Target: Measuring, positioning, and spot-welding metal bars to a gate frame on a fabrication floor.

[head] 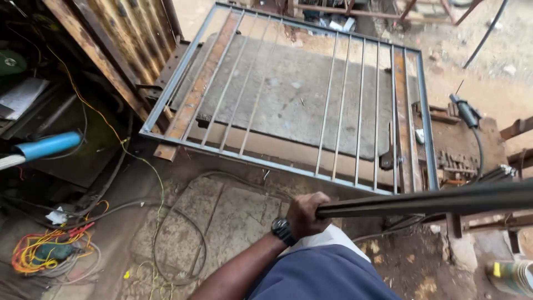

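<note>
The bar [433,201], a long dark metal length, runs nearly level from the middle of the view out past the right edge, low in the picture and just in front of the near rail of the grille [311,105]. Its left end sits inside the left hand [306,214], whose fingers are wrapped fully round it in a tight fist, knuckles up, with no gap showing. A dark watch [282,229] is on that wrist. The right hand is out of sight.

The grille, a grey steel frame with thin upright rods, lies flat over a slab on the workbench. To its right lies a welding holder [465,111] with its cable. On the floor at the left are a tangle of coloured wires [39,251] and a blue-handled tool [47,145].
</note>
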